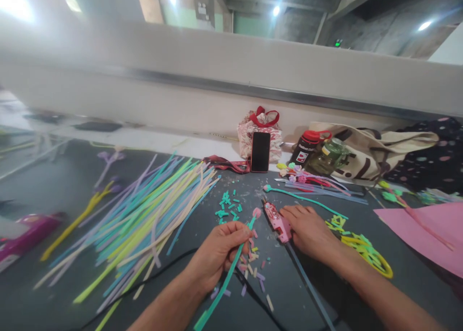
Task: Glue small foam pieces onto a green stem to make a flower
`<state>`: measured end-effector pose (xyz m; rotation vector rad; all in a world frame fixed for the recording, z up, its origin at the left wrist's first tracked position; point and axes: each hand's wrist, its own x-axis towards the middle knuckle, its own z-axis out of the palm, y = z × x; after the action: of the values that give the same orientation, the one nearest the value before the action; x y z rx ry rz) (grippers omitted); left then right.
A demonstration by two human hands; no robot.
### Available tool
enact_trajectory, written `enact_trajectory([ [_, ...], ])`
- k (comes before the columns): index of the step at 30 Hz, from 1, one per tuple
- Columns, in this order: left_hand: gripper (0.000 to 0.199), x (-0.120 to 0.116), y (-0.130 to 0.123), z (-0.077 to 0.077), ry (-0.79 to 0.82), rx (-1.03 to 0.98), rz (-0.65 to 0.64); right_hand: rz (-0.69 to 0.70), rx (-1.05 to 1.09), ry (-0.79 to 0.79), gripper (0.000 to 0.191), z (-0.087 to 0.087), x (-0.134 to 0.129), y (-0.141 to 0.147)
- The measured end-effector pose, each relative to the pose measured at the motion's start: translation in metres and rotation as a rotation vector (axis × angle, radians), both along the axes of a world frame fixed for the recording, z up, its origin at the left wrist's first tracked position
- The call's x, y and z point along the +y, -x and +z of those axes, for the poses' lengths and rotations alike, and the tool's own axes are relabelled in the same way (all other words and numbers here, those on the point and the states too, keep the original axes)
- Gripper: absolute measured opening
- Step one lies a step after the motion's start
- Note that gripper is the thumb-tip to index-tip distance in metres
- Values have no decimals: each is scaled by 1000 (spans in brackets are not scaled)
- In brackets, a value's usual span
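Green fuzzy stem (228,277), pink-tipped, one: pinched between thumb and fingers of the left hand (220,249), near side and left of the pink glue gun (278,222), against which the right hand (307,227) lies, fingers extended, full grip not discernible. Dark tabletop (202,220): left of the glue gun, short green pieces (225,197) and, farther left, a spread of pastel stems (152,220); beyond it, one upright phone (261,152); right of it, one pink sheet (423,230). Room: pale partition (181,51) behind the glue gun, lit lamps (277,10) higher up.
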<state>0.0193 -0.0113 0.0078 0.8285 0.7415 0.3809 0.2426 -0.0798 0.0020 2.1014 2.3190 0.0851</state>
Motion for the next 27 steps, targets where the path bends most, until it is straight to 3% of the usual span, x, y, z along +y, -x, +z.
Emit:
enact_trajectory([
  [7,23,3,3,-1,-22,-16,38,24,93,6,42,14,-4,-5],
  [10,23,3,4,-2,-9,-26,49,-39,391,-69,43,23,-24,-13],
  [14,24,4,3,-5,6,-31,85,-304,908,-84,42,28,-54,-11],
  [17,26,4,2,-7,8,-42,88,-424,1278,-115,40,17,-66,1],
  [20,26,4,1,-8,5,-58,73,-421,1515,-45,43,-5,-68,14],
  [24,24,5,1,-8,17,-51,108,-323,1649,161,68,-29,-65,29],
  [27,23,7,1,-6,15,-67,127,-283,1651,202,83,-30,-64,39],
])
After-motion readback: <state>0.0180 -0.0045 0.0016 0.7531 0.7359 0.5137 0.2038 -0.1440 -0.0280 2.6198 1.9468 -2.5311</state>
